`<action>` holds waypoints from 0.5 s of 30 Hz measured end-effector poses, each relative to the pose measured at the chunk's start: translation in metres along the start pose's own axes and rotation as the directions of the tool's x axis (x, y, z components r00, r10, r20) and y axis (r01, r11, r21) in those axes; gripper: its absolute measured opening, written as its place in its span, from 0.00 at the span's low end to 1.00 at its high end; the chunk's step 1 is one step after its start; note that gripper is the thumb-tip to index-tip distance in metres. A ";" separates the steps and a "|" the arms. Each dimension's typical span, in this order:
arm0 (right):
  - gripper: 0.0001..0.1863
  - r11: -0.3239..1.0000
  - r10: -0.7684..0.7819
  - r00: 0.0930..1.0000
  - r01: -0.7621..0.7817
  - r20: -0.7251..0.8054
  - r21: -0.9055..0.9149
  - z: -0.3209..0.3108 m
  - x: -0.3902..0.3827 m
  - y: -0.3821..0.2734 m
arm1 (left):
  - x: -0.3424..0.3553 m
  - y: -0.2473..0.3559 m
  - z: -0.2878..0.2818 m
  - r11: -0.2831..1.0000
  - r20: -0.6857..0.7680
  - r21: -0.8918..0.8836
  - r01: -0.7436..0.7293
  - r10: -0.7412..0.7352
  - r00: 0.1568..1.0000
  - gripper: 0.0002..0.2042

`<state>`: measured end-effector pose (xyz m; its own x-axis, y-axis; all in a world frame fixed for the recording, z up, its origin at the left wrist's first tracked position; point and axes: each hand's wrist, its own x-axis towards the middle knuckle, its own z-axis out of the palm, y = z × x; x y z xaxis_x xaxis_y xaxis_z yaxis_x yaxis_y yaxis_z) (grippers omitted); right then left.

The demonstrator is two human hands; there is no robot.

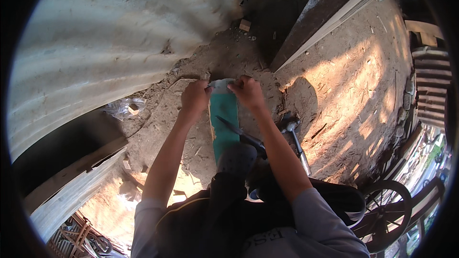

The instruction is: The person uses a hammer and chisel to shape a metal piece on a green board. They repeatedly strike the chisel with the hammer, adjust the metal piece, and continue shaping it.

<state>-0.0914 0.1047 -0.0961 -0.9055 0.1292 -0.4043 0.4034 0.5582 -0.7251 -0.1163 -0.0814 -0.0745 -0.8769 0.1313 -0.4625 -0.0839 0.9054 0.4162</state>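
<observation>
A long green board [225, 110] lies on the dirt ground in front of me, its left edge pale and chipped. My left hand [195, 98] and my right hand [248, 94] are closed at the two far corners, pinching a whitish sheet [220, 85] over the board's far end. Whether they also grip the board is hidden. My dark shoe [237, 156] rests over the near part of the board. Across the board, beside my right forearm, is a pointed blade [228, 124] with a dark handle [252, 140]. A hammer [299, 145] lies right of that forearm.
Corrugated metal sheeting [110, 33] rises on the left, and a thick dark wooden post or plank [318, 16] stands at the far right. Crumpled clear plastic [125, 107] lies left of my hands. A spoked wheel [385, 215] is at the lower right. Debris litters the dirt.
</observation>
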 end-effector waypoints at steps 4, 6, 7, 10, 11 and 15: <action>0.14 0.996 -0.015 0.998 0.009 -0.065 -0.087 0.007 -0.006 -0.011 | 0.000 -0.005 0.005 0.999 -0.036 0.036 -0.031 0.032 0.999 0.10; 0.14 0.996 -0.014 0.996 0.005 -0.092 -0.094 0.005 -0.006 -0.012 | 0.001 0.007 0.006 1.000 -0.033 0.026 -0.013 0.014 0.999 0.09; 0.14 0.996 -0.004 0.993 -0.007 -0.117 -0.092 0.005 -0.007 -0.008 | 0.001 0.009 0.009 0.999 -0.095 0.027 -0.045 0.047 0.994 0.11; 0.14 0.983 -0.065 0.986 0.036 -0.154 -0.179 0.019 -0.004 -0.004 | 0.001 0.008 0.012 0.998 -0.169 -0.017 -0.062 0.058 0.984 0.13; 0.14 0.972 -0.095 0.982 0.056 -0.164 -0.226 0.022 -0.003 -0.003 | 0.000 0.006 0.005 0.998 -0.114 -0.069 -0.012 0.004 0.993 0.14; 0.15 0.959 -0.065 0.988 0.023 -0.141 -0.281 0.021 -0.007 -0.011 | -0.003 -0.013 0.006 0.989 -0.082 -0.148 0.018 -0.031 0.996 0.14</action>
<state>-0.0868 0.0804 -0.0972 -0.9393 0.2071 -0.2734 0.3291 0.7687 -0.5484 -0.1098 -0.0907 -0.0831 -0.9099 0.0696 -0.4089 -0.1692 0.8378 0.5191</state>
